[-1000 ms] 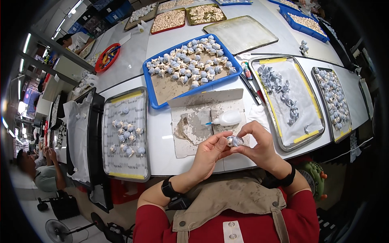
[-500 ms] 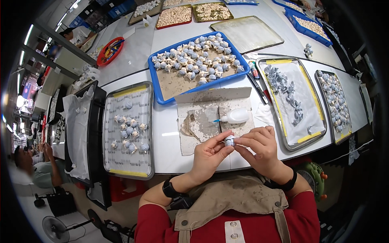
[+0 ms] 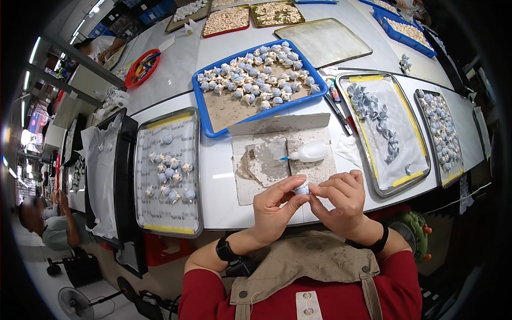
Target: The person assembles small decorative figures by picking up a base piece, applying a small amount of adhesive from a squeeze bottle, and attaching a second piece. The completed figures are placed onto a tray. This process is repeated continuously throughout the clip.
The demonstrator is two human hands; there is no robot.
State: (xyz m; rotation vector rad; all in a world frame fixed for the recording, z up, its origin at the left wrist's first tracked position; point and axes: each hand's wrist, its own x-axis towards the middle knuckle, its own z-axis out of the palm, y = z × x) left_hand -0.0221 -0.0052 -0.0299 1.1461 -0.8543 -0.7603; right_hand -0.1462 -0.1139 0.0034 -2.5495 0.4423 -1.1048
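Note:
A small blue-grey and white figurine (image 3: 302, 189) is pinched between my two hands, close to the table's front edge. My left hand (image 3: 276, 207) grips it from the left with thumb and fingers. From the right, my right hand (image 3: 340, 201) presses thumb and fingertips against it. Just beyond lies a white squeeze bottle (image 3: 312, 151) with a blue tip, on a stained, folded cardboard sheet (image 3: 248, 193). Several similar figurines stand on the paper-lined tray (image 3: 154, 213) at the left. Loose grey curved pieces (image 3: 379, 125) lie on the tray at the right.
A blue tray (image 3: 210, 128) full of figurines sits beyond the cardboard. At far right is a narrow tray (image 3: 442, 138) of figurines. A red basket (image 3: 143, 69) stands back left, and a bare metal tray (image 3: 325, 42) at the back. Another person (image 3: 56, 224) works at the left.
The figurine has turned slightly between my fingers, and my fingertips have shifted a little on it. The rest of the scene stays nearly the same.

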